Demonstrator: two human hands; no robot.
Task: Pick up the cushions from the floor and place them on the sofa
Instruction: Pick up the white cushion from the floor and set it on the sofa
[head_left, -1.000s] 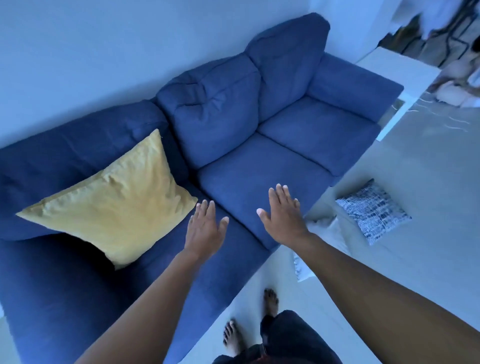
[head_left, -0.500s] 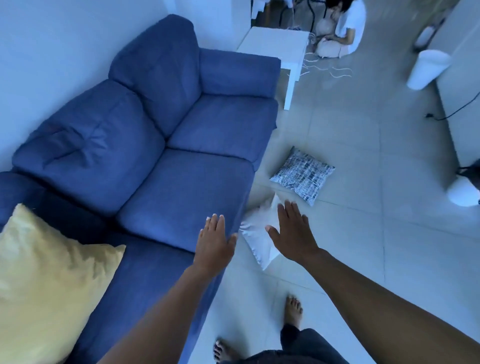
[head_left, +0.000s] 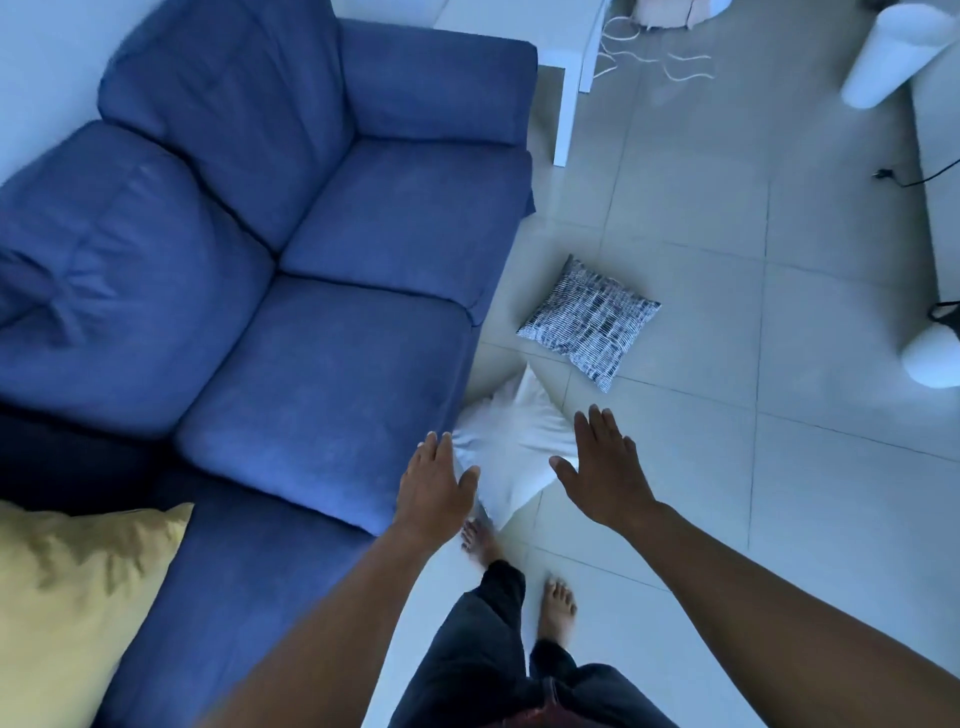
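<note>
A white cushion (head_left: 511, 447) lies on the tiled floor against the front of the blue sofa (head_left: 322, 374). Beyond it on the floor lies a black-and-white patterned cushion (head_left: 589, 322). A yellow cushion (head_left: 67, 608) rests on the sofa at the lower left. My left hand (head_left: 434, 486) and my right hand (head_left: 602, 470) are both held out flat, fingers apart, above either side of the white cushion. Neither hand holds anything. My bare feet stand just short of the white cushion.
A white side table (head_left: 563, 57) stands past the sofa's far arm, with loose cords on the floor beside it. A white cylindrical bin (head_left: 888, 52) and a white rounded object (head_left: 932, 353) sit at the right. A black cable runs along the right edge.
The view has swung right and down, from the sofa to the floor. Both empty hands moved off the sofa seat to above the white cushion. I have stepped closer to it.
</note>
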